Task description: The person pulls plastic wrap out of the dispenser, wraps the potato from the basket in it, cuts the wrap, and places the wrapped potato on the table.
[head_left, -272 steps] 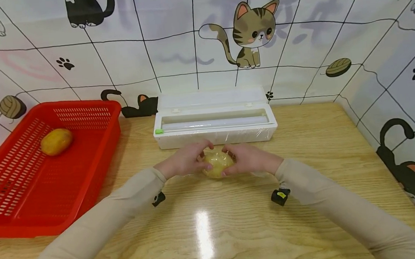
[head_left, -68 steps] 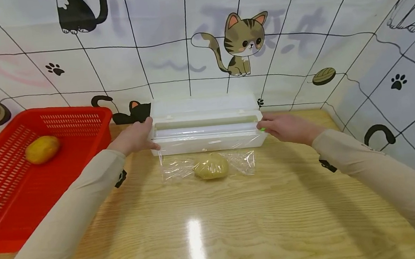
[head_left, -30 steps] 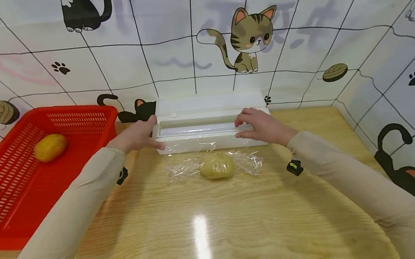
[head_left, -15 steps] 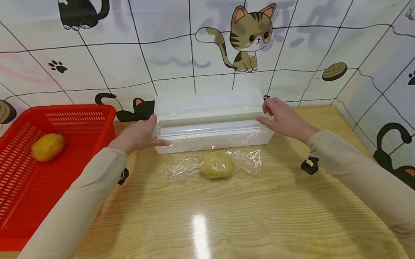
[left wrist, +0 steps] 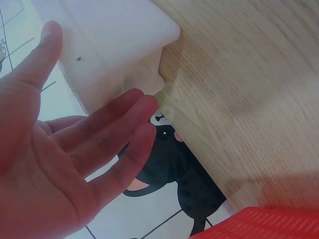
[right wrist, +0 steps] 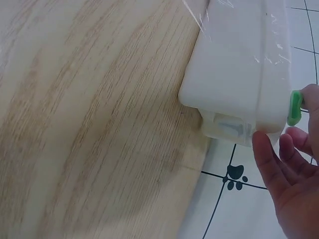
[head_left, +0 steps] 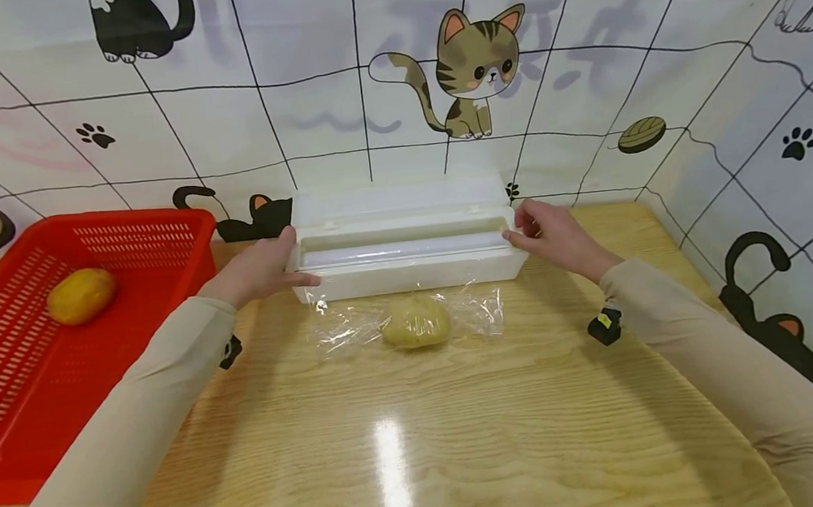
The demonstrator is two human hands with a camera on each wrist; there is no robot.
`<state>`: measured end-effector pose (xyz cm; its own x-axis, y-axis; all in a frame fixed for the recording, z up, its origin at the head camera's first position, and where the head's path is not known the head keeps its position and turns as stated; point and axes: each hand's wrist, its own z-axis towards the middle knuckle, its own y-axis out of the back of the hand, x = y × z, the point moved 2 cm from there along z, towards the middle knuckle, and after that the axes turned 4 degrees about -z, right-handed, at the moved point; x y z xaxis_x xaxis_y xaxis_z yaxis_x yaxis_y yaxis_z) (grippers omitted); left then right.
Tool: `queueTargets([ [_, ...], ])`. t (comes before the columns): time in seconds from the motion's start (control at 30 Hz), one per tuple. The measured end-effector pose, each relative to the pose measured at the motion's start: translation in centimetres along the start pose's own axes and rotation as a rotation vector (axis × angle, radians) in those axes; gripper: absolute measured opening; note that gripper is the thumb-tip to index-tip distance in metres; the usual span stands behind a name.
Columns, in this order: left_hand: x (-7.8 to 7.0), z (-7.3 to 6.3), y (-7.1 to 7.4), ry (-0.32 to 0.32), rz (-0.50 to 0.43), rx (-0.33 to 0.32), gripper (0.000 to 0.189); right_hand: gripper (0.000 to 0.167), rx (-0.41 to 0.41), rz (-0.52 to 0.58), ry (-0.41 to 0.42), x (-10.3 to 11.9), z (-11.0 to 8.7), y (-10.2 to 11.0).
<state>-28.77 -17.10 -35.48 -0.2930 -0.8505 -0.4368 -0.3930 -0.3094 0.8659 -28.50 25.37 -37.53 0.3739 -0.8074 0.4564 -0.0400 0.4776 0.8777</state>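
In the head view, a white cling film box (head_left: 409, 276) stands lid up at the back of the table, its film roll (head_left: 406, 249) showing. My left hand (head_left: 254, 270) rests at its left end, thumb on the front edge, other fingers loosely extended (left wrist: 109, 134) by the end wall. At the right end, my right hand (head_left: 559, 239) has its thumb on a green slider (right wrist: 295, 107), with bent fingers (right wrist: 269, 162) at the box's end. In front lies a round, pale yellow thing (head_left: 416, 323) wrapped in clear film (head_left: 481, 311), whose crumpled ends spread sideways.
A red perforated basket (head_left: 116, 371) stands at the left with a mango (head_left: 81, 296) in it. A cat-patterned wall covering (head_left: 334, 113) rises behind the box and on the right. The wooden table (head_left: 396, 450) shows a bright reflection.
Earlier, both hands held the wrapped yellow thing and the green slider was at the left. Over the last second my right hand went from mid-right along the box to its right end; the left stayed.
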Motion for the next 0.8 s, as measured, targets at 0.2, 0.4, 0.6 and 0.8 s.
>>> queueTargets([
  [0.2,0.2,-0.3,0.0,0.000,-0.018,-0.009,0.061,0.028,-0.050,-0.020,-0.017,-0.1,0.0,-0.4],
  [0.4,0.2,-0.2,0.0,0.005,-0.002,-0.025,0.065,0.025,-0.124,-0.080,0.057,1.0,0.3,-0.8],
  [0.6,0.2,-0.3,0.2,0.034,0.004,-0.006,0.066,0.022,-0.040,-0.138,0.249,5.0,1.3,-2.0],
  [0.8,0.0,-0.4,0.4,0.048,0.003,0.036,0.080,0.027,0.045,-0.201,0.324,7.8,2.4,-3.0],
])
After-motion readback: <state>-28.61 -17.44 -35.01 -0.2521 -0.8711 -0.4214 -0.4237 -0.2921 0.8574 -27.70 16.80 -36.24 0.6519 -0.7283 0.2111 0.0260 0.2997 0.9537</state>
